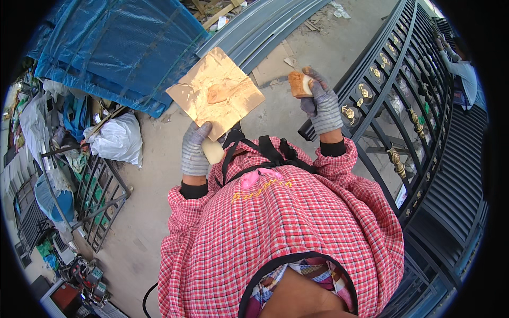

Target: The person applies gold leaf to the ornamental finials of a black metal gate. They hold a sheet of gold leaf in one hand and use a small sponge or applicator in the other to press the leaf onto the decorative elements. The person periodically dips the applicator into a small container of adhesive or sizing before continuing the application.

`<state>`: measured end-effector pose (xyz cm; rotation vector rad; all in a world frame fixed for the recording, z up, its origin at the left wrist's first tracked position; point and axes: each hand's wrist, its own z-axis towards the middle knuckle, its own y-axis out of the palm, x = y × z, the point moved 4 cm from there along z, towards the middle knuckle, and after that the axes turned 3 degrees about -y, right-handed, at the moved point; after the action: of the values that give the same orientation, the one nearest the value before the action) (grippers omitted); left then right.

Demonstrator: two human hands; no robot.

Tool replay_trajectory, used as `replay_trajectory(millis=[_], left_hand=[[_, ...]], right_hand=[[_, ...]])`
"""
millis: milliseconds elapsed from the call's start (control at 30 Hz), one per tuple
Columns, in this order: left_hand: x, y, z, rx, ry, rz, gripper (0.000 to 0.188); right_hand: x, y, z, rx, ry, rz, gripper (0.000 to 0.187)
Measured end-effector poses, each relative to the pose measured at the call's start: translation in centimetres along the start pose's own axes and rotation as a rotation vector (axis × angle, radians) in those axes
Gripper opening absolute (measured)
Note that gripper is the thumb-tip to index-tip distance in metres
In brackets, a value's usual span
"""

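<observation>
My left hand (196,151), in a grey knit glove, grips a square board (225,93) at its near corner, thumb on top. Gold paint is smeared over the board, with a thicker brownish-gold patch in the middle. Below that corner a pale yellowish block (213,152) shows beside my fingers; whether it is part of the board I cannot tell. My right hand (322,103), gloved alike, pinches a small sponge (300,85), gold-brown on its outer end and white near my fingers. The sponge is held apart from the board, close to a black metal gate (371,114) with gold ornaments (365,93).
Another person (461,74) stands at the gate's far right. Grey metal sheets (265,32) and a blue tarp (116,47) lie ahead. To the left are a white sack (117,139), a metal frame (101,204) and a blue tub (53,199). Dark corrugated panels (456,175) stand right.
</observation>
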<state>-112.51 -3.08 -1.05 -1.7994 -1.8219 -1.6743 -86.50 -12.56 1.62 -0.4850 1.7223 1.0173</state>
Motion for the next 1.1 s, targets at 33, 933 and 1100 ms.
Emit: replay_trajectory(millis=[33,933,1100], left_hand=[[0.9,0.5,1.9,-0.015,-0.006,0.002,0.047],[1.2,31.4,38.5,-0.687,-0.626,0.321,0.054],[-3.3,38.9,44.7,-0.728,-0.648,0.510,0.042]], right_hand=[[-0.4,-1.0,1.2,0.073,-0.062,-0.033,0.025],[-16.3,-17.7,18.3,0.753,-0.188,-0.060,0.051],[-18.2,-23.4,18.4,1.130,-0.206,-0.019,0.039]])
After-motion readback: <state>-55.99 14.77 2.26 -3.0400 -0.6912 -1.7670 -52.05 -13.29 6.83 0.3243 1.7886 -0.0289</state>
